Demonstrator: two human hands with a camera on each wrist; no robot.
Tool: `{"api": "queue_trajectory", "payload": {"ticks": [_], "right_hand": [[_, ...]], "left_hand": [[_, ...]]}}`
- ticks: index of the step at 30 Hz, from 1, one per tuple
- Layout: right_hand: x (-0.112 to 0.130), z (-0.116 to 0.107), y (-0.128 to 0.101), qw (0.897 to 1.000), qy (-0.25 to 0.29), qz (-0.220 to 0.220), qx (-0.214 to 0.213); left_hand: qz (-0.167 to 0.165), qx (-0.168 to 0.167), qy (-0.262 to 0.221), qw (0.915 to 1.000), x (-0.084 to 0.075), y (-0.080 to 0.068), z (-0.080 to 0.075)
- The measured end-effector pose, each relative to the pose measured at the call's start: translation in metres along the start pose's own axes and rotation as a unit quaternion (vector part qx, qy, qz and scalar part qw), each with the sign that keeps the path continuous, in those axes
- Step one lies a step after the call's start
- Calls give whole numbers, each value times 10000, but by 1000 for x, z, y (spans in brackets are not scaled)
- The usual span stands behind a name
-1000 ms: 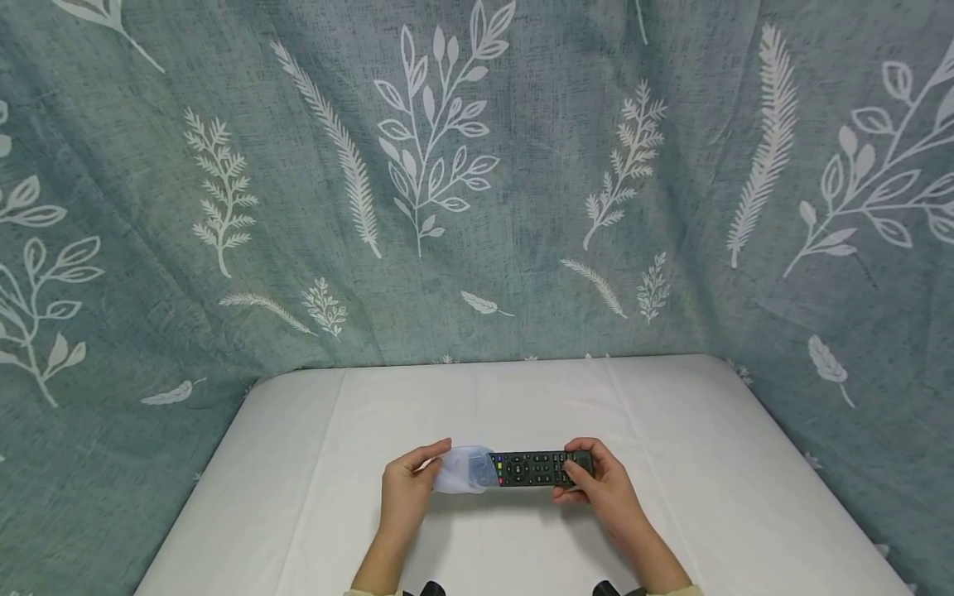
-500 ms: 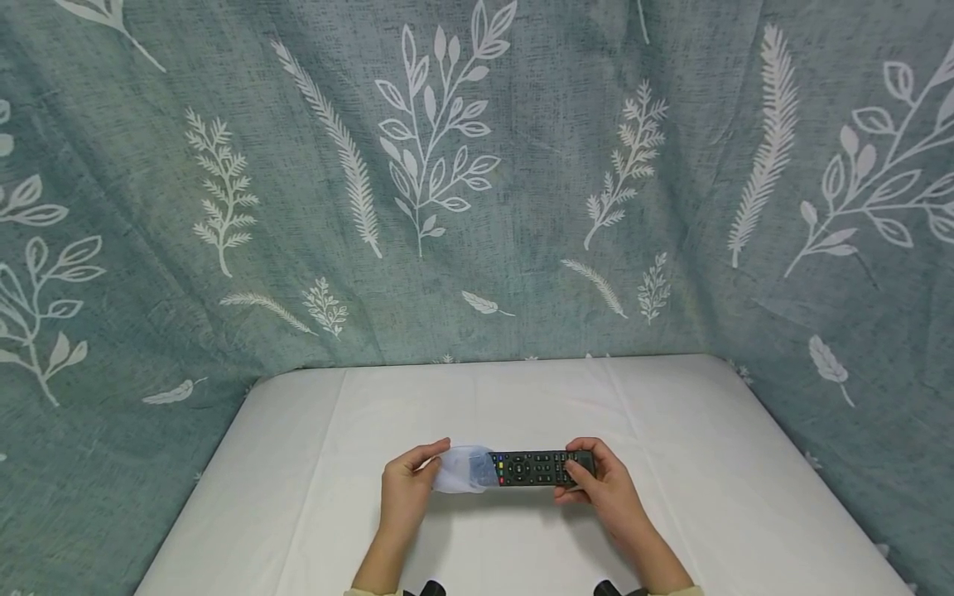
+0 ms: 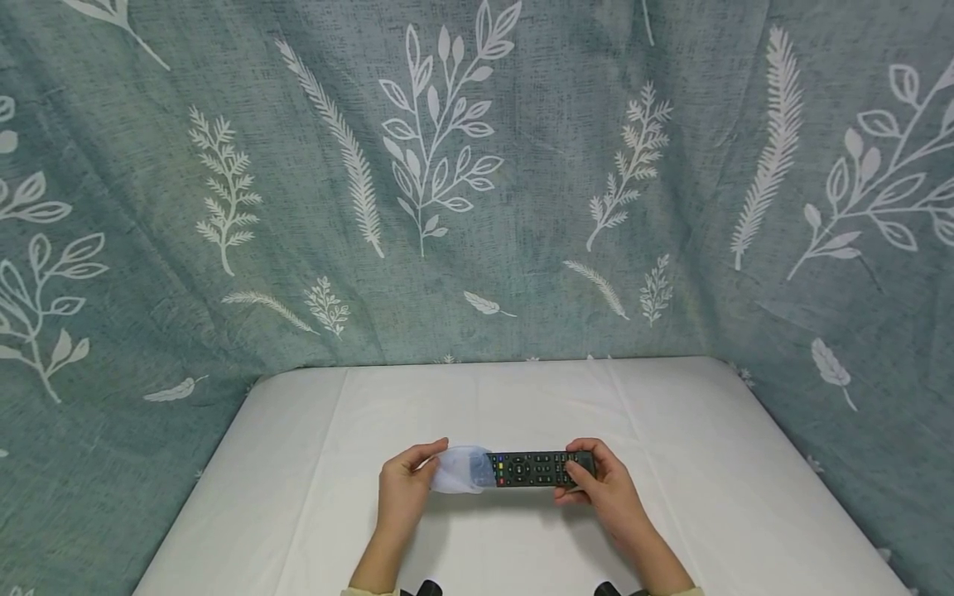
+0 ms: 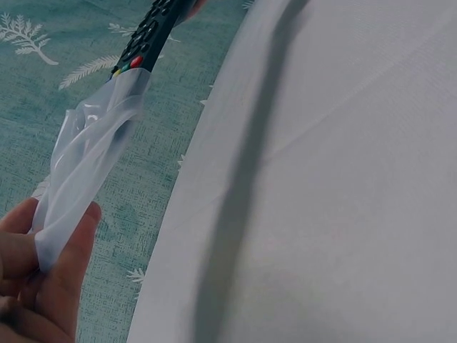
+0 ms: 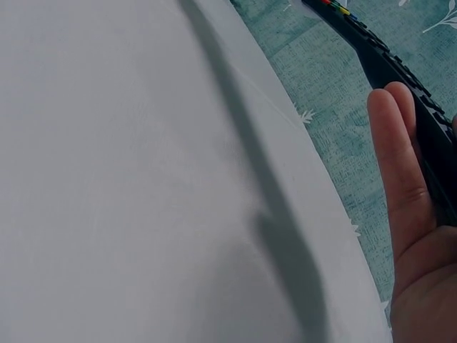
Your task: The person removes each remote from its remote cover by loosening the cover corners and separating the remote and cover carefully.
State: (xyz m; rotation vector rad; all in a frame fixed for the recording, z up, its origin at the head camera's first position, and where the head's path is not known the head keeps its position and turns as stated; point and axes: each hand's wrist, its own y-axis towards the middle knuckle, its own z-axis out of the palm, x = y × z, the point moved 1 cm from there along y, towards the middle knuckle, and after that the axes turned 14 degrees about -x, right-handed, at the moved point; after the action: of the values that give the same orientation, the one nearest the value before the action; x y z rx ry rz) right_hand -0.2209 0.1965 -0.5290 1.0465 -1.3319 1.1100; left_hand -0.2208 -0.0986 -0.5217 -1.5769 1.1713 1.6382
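Left hand (image 3: pixel 402 488) sits at about 9 o'clock from the remote (image 3: pixel 540 468), thumb and fingers (image 4: pixel 68 246) pinching the closed end of a thin, clear plastic sleeve (image 3: pixel 458 470). The sleeve's soft, crinkly and a bit cloudy, and its open mouth is over the remote's left tip, just past the coloured buttons. The remote's a long, flat, black hard-plastic bar with rows of little rubbery keys, held just above the near middle of the white cloth-covered table (image 3: pixel 671 414). Its long axis runs straight 9 to 3, so the sleeve lines up with it end to end. Right hand (image 3: pixel 599 492) is at 3 o'clock, fingers (image 5: pixel 400 168) together under the right end, thumb on top.
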Motion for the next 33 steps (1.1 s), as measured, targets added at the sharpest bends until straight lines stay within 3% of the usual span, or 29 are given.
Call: {"api": "queue_trajectory", "payload": {"ticks": [10, 17, 33], "right_hand": [[0, -1, -1, 10000, -95, 29, -14], [2, 0, -2, 10000, -39, 8, 37], [-1, -2, -2, 10000, -40, 20, -25]], "left_hand": [[-73, 33, -8, 10000, 1, 1, 0], [-1, -59, 262, 9996, 1, 1, -2], [-205, 5, 400, 9990, 3, 4, -2]]}}
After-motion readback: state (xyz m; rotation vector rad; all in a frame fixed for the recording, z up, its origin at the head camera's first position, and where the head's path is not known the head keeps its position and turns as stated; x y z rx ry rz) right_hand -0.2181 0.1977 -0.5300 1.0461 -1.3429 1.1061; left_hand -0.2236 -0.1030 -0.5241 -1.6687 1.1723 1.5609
